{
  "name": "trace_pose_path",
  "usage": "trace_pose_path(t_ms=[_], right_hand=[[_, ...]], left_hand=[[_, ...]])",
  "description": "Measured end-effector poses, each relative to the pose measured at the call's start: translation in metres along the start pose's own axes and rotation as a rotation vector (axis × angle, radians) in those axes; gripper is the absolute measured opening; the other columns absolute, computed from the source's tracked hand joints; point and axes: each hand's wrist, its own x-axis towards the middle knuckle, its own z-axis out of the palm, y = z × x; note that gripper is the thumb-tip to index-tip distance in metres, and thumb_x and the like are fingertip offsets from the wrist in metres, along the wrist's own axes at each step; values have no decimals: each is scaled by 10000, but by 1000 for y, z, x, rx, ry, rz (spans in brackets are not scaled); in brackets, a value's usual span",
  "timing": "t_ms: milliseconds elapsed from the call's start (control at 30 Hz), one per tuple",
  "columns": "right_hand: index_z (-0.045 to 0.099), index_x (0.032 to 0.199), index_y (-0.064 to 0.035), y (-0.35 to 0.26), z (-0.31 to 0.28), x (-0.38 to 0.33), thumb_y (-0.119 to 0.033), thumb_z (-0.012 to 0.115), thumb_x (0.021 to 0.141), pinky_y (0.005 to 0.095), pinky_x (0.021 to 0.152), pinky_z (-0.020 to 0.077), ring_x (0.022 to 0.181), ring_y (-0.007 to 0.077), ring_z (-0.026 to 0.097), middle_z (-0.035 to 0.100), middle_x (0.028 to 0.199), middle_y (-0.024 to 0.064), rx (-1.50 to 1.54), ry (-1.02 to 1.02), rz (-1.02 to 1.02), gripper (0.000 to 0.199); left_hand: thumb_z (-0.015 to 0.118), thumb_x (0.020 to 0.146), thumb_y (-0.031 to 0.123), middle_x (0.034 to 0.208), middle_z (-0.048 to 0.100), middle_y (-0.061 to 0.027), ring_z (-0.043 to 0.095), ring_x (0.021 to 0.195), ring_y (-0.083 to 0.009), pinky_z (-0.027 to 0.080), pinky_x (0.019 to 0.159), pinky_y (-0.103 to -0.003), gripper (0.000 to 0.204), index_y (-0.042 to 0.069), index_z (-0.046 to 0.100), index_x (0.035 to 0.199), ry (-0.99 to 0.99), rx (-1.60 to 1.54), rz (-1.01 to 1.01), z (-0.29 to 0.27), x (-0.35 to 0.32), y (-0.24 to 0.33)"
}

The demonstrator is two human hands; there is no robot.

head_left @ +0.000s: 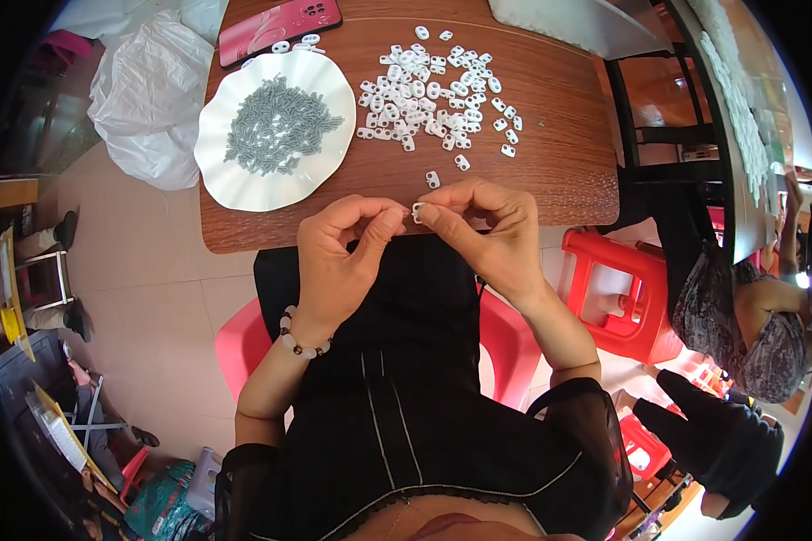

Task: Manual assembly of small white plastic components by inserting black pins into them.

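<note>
My right hand (496,236) pinches a small white plastic piece with holes (418,213) between thumb and fingertips, over the table's near edge. Just left of it, my left hand (341,261) is closed in a thumb-and-finger pinch. Whatever it may hold is too small to make out. Beyond my hands lies a loose heap of similar white two-holed pieces (417,110), with a couple of strays close to my right fingers. A white wavy-rimmed plate (215,167) at the left carries a pile of tiny grey cylindrical pieces (280,124), perhaps springs.
Behind the plate, a pink phone (275,29) lies on the brown wooden table (550,185). A white plastic bag (149,104) is left of the table. Red plastic stools (618,293) stand at the right, where another person (740,316) sits.
</note>
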Motion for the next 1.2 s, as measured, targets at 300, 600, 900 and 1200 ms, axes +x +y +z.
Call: trace_pose_path(t_ms=[300, 600, 900, 1200], right_hand=[[677, 885, 4, 2, 0, 0, -48, 670, 845, 184, 611, 436, 695, 39, 581, 678, 780, 24, -66, 2, -25, 67], [677, 879, 0, 7, -1, -1, -48, 669, 847, 175, 600, 429, 680, 28, 571, 673, 772, 14, -115, 9, -57, 58], [669, 830, 9, 11, 6, -2, -41, 673, 826, 192, 550, 453, 602, 39, 579, 671, 700, 32, -106, 67, -80, 51], [656, 857, 25, 15, 5, 0, -30, 648, 850, 183, 587, 465, 658, 44, 601, 679, 741, 38, -43, 23, -69, 55]], left_hand=[[631, 883, 82, 778, 654, -62, 623, 727, -93, 499, 671, -216, 140, -55, 659, 895, -6, 22, 19, 2, 0, -4], [634, 876, 68, 769, 655, -65, 627, 706, -98, 498, 654, -217, 125, -54, 660, 875, 13, 44, 23, 4, 0, -4], [638, 864, 55, 735, 657, -69, 625, 677, -95, 489, 624, -212, 110, -50, 667, 849, 39, 98, 25, 6, 0, -2], [625, 882, 66, 756, 668, -66, 616, 693, -81, 483, 637, -204, 125, -49, 673, 885, -1, 39, -42, 5, 2, -3]])
